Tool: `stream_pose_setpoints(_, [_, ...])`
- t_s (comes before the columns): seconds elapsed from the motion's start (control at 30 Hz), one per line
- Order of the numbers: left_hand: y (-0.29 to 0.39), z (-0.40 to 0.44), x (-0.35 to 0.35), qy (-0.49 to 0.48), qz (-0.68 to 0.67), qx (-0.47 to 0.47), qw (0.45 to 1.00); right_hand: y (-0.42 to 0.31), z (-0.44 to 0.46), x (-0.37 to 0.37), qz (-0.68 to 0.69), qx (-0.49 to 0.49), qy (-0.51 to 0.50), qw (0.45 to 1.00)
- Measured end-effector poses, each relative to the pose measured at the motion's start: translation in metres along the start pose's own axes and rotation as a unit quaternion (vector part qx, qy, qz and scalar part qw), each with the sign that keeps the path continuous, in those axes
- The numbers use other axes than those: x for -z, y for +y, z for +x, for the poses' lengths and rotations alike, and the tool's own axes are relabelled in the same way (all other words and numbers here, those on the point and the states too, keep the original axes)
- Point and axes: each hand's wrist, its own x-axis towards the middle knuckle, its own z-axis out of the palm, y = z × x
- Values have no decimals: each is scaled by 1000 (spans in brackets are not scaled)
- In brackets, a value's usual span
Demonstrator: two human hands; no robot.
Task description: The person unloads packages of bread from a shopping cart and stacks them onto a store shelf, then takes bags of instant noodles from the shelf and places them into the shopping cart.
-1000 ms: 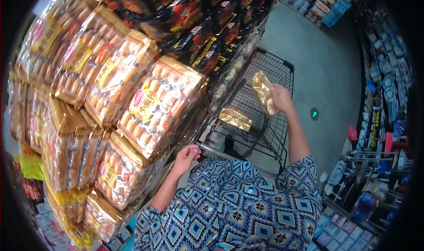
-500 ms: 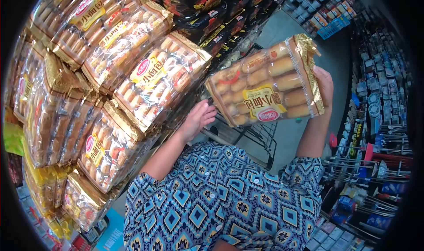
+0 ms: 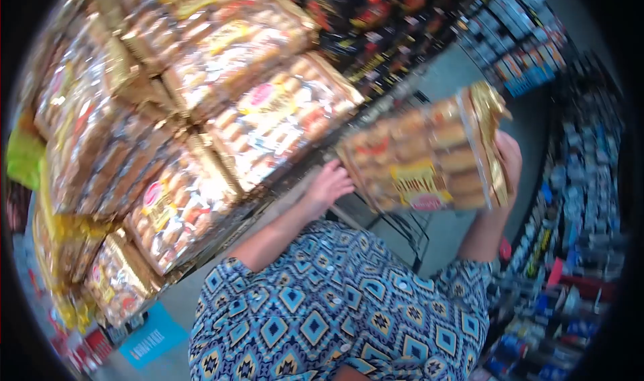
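At right hand (image 3: pixel 508 158), crinkled oblong pack (image 3: pixel 417 156)

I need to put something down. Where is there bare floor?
Bare floor shows between the right hand and the right-side shelves, and at lower left between the patterned shirt and the blue sign. Crowded: those shelves and the stacked bread packs.

The shirt (image 3: pixel 335 300) is short-sleeved, patterned in blue-and-black diamonds.
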Motion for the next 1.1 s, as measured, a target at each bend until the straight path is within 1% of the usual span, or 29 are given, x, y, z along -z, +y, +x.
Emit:
stream_pose_setpoints(0.03, [-7,4,8,51,98,-21,994,-8,-9,-14,-3,-20,-30,999])
stream_pose_setpoints(0.07, [-12,8,3,111,181,-65,975,-9,-16,-20,-19,-13,-45,999])
stream_pose_setpoints(0.1, [-4,4,-1,103,298,-135,939,-9,-20,-24,-38,-6,-55,998])
stream_pose_setpoints(0.13, [9,-4,-12,94,409,-197,886,-9,-23,-32,-37,-3,-70,997])
stream_pose_setpoints(0.2, [39,-18,-35,28,512,-205,834,-8,-30,-48,-77,11,-128,989])
stream_pose_setpoints(0.23, [48,-21,-45,2,533,-219,818,-3,-29,-47,-98,25,-148,984])
stream_pose_setpoints(0.27, [53,-22,-51,5,532,-222,817,-3,-26,-49,-100,27,-152,983])
stream_pose_setpoints(0.33, [59,-23,-60,-96,564,-264,777,-6,-18,-54,-181,43,-279,942])
stream_pose_setpoints(0.37, [59,-22,-63,-104,575,-295,756,-6,-15,-56,-180,29,-305,935])
stream_pose_setpoints(0.4, [59,-24,-65,-102,574,-299,755,-3,-12,-58,-183,31,-308,933])
stream_pose_setpoints(0.47, [60,-28,-69,-180,455,-191,851,7,-5,-60,-142,-12,-305,941])
stream_pose_setpoints(0.5, [54,-27,-67,-157,437,-214,860,6,0,-60,-136,-37,-321,937])
stream_pose_setpoints(0.53, [50,-27,-65,-156,437,-217,859,6,0,-64,-138,-35,-322,936])
stream_pose_setpoints(0.6, [48,-29,-63,-84,309,-126,939,3,-3,-79,-42,-143,-202,968])
stream_pose_setpoints(0.63, [54,-30,-65,-58,332,-200,920,30,25,-40,-49,-88,-265,959])
stream_pose_setpoints(0.67, [56,-28,-60,-57,331,-202,920,31,29,-45,-51,-87,-267,958])
stream_pose_setpoints(0.73, [66,-27,-53,19,316,-266,910,35,30,-55,61,-16,-145,988])
stream_pose_setpoints(0.8, [82,-35,-50,64,220,-253,940,57,36,-33,51,-28,-148,987])
stream_pose_setpoints(0.83, [87,-33,-41,92,166,-221,957,66,34,-29,44,-14,-165,985])
stream_pose_setpoints(0.87, [82,-20,-24,90,85,-251,960,73,31,-27,36,-1,-182,983])
stream_pose_setpoints(0.93, [115,-44,-59,86,-92,-251,960,86,22,-25,18,-13,-186,982])
stream_pose_setpoints(0.97, [122,-46,-60,88,-94,-252,959,94,17,-25,19,-15,-200,980])
stream_pose_setpoints(1.03, [133,-47,-57,74,-161,-267,947,104,9,-28,18,-25,-239,971])
stream_pose_setpoints(1.1, [137,-47,-56,80,-163,-283,942,112,2,-32,19,-12,-256,966])
